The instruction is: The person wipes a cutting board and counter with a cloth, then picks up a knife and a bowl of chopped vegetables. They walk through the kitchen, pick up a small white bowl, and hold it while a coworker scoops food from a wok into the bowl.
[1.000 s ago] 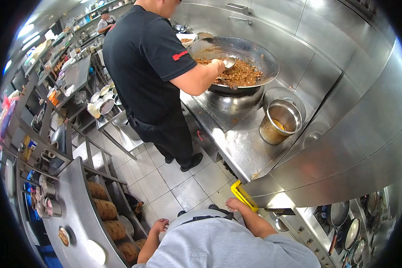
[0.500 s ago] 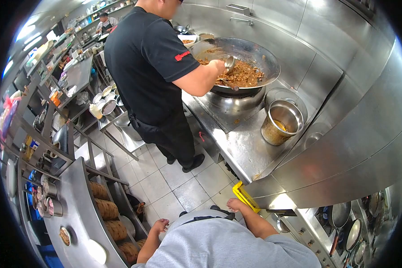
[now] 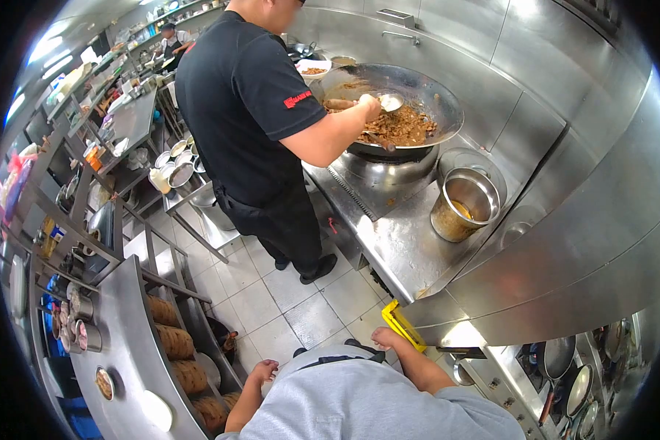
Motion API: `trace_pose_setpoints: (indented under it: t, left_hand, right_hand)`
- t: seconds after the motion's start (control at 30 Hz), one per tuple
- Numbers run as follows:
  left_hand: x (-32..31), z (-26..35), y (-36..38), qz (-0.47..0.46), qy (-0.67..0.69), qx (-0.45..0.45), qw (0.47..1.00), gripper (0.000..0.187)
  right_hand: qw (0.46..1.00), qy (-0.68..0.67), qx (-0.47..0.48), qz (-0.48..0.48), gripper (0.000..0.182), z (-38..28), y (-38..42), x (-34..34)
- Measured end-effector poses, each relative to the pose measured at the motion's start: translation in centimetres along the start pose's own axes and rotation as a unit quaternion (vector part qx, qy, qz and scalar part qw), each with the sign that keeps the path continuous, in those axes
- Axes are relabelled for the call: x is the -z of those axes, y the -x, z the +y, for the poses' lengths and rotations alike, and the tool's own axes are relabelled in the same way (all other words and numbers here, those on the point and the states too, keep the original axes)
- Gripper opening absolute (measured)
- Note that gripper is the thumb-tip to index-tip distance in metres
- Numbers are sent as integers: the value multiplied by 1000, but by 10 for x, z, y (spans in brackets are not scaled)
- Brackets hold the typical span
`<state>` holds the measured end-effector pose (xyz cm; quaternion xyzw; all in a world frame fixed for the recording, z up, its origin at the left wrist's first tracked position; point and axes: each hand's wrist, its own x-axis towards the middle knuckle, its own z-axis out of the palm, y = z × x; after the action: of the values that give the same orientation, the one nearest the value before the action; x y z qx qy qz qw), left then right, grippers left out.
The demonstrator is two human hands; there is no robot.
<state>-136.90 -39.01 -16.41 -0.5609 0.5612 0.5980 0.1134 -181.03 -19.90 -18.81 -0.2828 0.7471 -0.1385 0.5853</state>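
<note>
My left hand (image 3: 265, 370) hangs low beside my body, its fingers loosely bent and holding nothing. It is nearest the metal counter with shelves (image 3: 128, 323) on the left. On the other side my right hand (image 3: 385, 338) hangs with relaxed, slightly bent fingers, also without anything in it. Close beyond that hand is a yellow frame (image 3: 403, 325) by the end of the stove. Ahead, a co-worker in a black shirt (image 3: 231, 95) reaches over a large wok (image 3: 447, 110). The co-worker's hand holds a ladle (image 3: 391, 102) above the brown chopped food (image 3: 403, 130).
A metal pot (image 3: 455, 224) stands on the steel stove top (image 3: 400, 249). Brown cylindrical stacks (image 3: 174, 342) fill the shelf at left. Several pans hang at lower right, including a frying pan (image 3: 579, 386). Tiled floor (image 3: 312, 319) lies between me and the co-worker.
The co-worker's hand and ladle have moved slightly right and up over the wok, and the ladle has turned. My two hands have stayed almost in place.
</note>
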Motion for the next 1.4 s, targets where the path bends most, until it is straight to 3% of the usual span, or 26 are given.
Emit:
trace_pose_setpoints:
  t: [0.27, 0.37, 0.47, 0.6, 0.67, 0.7, 0.77, 0.9, 0.97, 1.1, 1.17, 1.4]
  left_hand:
    - [-3, 3, 1, 3, -3, -4, 1000, 29]
    - [-3, -2, -3, -5, -30, -50, 998, 30]
    - [-3, 8, 3, 3, -6, 1, 1000, 31]
    - [1, -15, -15, -20, -50, -68, 996, 32]
    - [1, -13, -12, -28, -73, -111, 991, 32]
    - [0, -1, -3, -13, -45, -63, 997, 32]
    - [0, 5, 3, 1, -18, -12, 1000, 32]
    - [3, 10, 9, 4, -15, -13, 1000, 32]
    - [4, 15, 14, 10, -16, -9, 1000, 32]
    - [3, 1, 3, -1, 5, 1, 1000, 27]
    - [2, -2, 2, -4, 22, 12, 1000, 26]
    - [0, 8, 10, 0, -2, 17, 1000, 27]
  right_hand:
    - [1000, -18, -6, -1, 24, 10, -5, 1]
    - [999, -15, 12, 26, 23, 15, -6, -2]
    - [1000, -8, 8, 18, 23, 16, -8, -1]
    - [1000, 17, 17, -11, 24, 22, -17, 1]
    - [988, 78, 134, 17, 24, 34, -26, -3]
    - [980, 99, 173, 27, 24, 33, -27, -3]
    - [1000, -6, 1, 3, 23, 11, -11, 2]
    - [1000, -15, -7, 0, 22, 16, -19, 2]
    - [997, 55, 58, -20, 24, 38, -46, -2]
    - [996, 42, 72, -34, 26, 38, -47, -4]
    - [1000, -19, 0, -6, 25, 15, -19, -2]
    - [1000, -2, -16, 9, 23, 4, -8, 0]
